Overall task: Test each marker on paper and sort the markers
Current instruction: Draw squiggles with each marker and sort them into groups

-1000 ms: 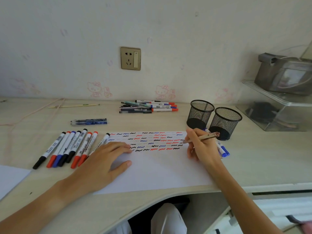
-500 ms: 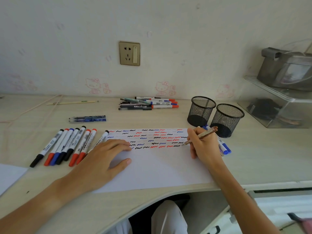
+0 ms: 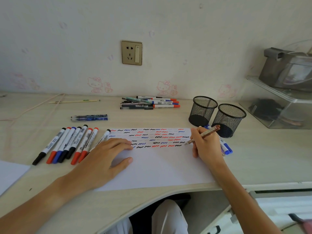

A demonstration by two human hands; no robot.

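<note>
Head view showed the left hand [image 3: 108, 159] unmoved since a second before, flat with fingers spread on the paper [image 3: 157, 168]. The right hand [image 3: 206, 146] still pinched the pen [image 3: 203, 134], whose tip had dropped from the upper squiggle rows to the lowest row's right end.

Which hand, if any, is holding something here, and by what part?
The right hand grips a thin brownish patterned pen around its lower barrel, tip at the white paper sheet. The left hand rests flat on the paper, holding nothing.

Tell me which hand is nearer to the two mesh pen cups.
Right. The right hand writes on the paper just in front of the mesh pen cups; the left hand lies flat on the paper, far left of them.
</note>
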